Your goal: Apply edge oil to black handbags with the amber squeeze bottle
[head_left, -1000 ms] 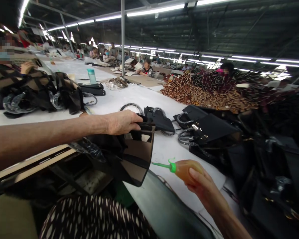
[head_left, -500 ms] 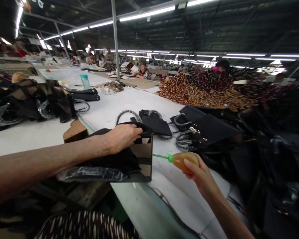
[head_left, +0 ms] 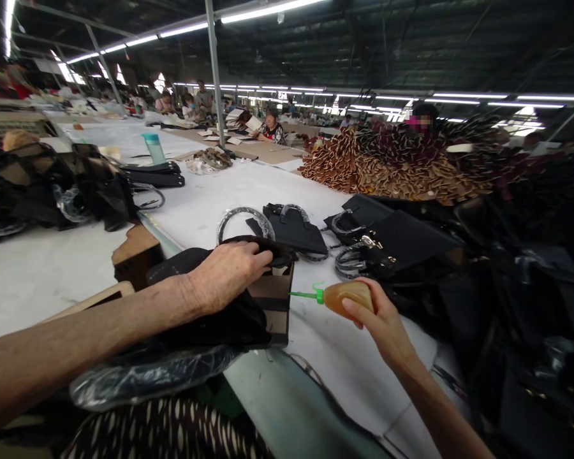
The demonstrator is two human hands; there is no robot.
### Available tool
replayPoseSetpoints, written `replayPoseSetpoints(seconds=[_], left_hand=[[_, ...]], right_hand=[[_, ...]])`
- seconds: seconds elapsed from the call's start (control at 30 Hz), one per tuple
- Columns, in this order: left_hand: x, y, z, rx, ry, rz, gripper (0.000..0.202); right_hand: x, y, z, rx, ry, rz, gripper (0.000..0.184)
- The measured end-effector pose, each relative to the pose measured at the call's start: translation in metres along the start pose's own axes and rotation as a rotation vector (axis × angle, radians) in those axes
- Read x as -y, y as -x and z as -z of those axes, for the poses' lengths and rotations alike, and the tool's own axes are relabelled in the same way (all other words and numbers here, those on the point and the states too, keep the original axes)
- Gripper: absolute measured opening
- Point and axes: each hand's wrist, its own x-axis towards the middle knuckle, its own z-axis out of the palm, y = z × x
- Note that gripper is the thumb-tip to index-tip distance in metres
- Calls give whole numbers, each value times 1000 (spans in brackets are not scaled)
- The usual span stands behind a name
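A black handbag (head_left: 210, 328) lies on its side at the table's edge, its brown-grey panel edge facing right and its handles wrapped in clear plastic. My left hand (head_left: 232, 271) grips the black material at the bag's top, fingers curled over it. My right hand (head_left: 370, 309) is wrapped round a squeeze bottle (head_left: 344, 298) of amber liquid with a green cap and thin green nozzle. The nozzle points left, its tip at the bag's right edge; whether it touches I cannot tell.
Black bags (head_left: 301, 229) with wrapped handles lie behind on the white table (head_left: 210, 191). More black bags (head_left: 411, 242) pile up at the right. A brown block (head_left: 136, 252) stands left. A teal bottle (head_left: 154, 150) and stacked brown pieces (head_left: 363, 162) are farther back. Several people sit beyond.
The squeeze bottle has shifted slightly left and up along with my right hand. The bag's lower wrapped handle now hangs farther left and lower. My left hand keeps its grip.
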Motion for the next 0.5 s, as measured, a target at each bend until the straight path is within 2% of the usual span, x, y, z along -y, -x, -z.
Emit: replayPoseSetpoints(seconds=[0.27,0.5], left_hand=[[-7,3,-4,-19,8,-9,17],[-15,12,-8,-52,47,13,19]], right_hand=[[11,5,-3,-10,156,43,52],[0,8,-7,50,277,71,52]])
